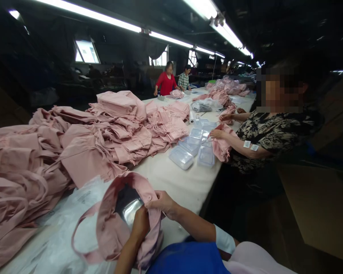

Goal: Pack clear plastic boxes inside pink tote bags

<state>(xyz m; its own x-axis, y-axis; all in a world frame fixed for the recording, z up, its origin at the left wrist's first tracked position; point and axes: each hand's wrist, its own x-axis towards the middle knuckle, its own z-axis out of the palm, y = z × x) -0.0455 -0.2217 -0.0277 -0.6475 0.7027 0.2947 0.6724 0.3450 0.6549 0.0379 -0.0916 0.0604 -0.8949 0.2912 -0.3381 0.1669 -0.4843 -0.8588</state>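
Observation:
I hold a pink cloth bag (111, 228) open at the near edge of the long white table (183, 182). My right hand (162, 203) pinches the bag's rim by a snap button. My left hand (140, 224) is closed inside the bag's mouth against a shiny clear plastic packet (130, 209) that sits in the opening. The bag's strap loops out to the left.
Heaps of pink bags (74, 144) cover the table's left side, over clear plastic sheets (65, 213). Several clear plastic packets (188, 148) lie mid-table. A person in a patterned top (271, 137) handles pink cloth at the right. Two more people (171, 82) stand at the far end.

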